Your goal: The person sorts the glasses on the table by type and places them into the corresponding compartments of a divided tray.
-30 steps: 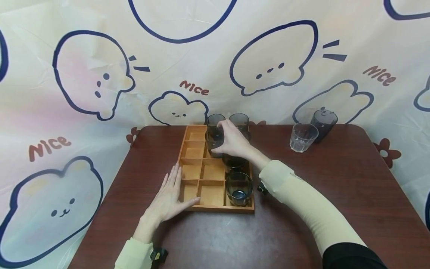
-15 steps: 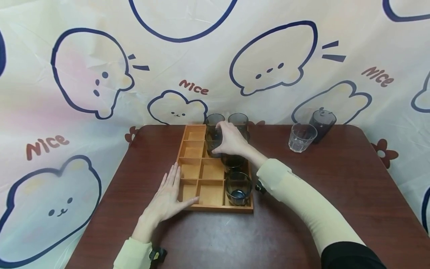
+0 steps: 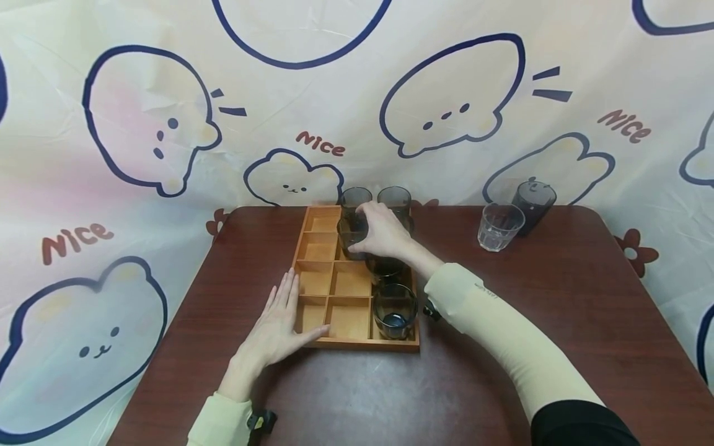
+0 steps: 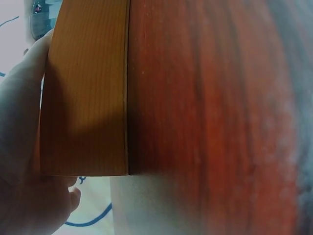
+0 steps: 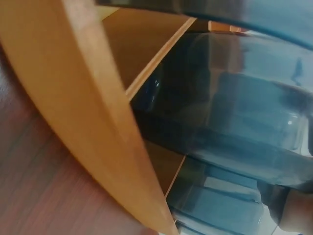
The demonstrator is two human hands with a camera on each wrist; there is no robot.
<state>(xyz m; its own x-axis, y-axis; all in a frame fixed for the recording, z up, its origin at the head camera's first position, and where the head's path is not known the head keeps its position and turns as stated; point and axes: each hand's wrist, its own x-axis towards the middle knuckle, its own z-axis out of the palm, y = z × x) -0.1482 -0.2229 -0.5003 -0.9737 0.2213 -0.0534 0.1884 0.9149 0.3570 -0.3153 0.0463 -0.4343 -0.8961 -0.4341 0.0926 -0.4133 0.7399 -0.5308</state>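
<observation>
Pale cloth (image 3: 312, 105) with blue-outlined cartoon bears hangs behind a dark red-brown bench (image 3: 446, 384). On the bench, in front of me, lies a wooden tray (image 3: 349, 319) divided into compartments, three across and four deep.

My right hand (image 3: 385, 234) reaches over the tray, fingers and thumb clamped on a smoky glass (image 3: 351, 236) in the middle column, second row from the far end. Whether its base rests on the wood I cannot tell. Behind it stands the far middle glass (image 3: 356, 197), with the far right glass (image 3: 394, 197) beside that. Down the right column, nearer me, come a half-hidden glass (image 3: 385, 267), partly under my hand, and the near corner glass (image 3: 395, 311).

My left hand (image 3: 273, 328) lies with its fingers straight along the tray's left side, thumb reaching over the near left corner; it grasps nothing. The left wrist view shows it against the tray's wooden wall.

Well apart, at the bench's far right, a clear glass (image 3: 500, 228) stands just beside a dark cylinder (image 3: 534, 204).

Over the last second almost nothing changes: both hands and the glasses keep their places, and only the head view drifts slightly. I judge this a steady moment, with the smoky glass at its compartment but not yet released.
</observation>
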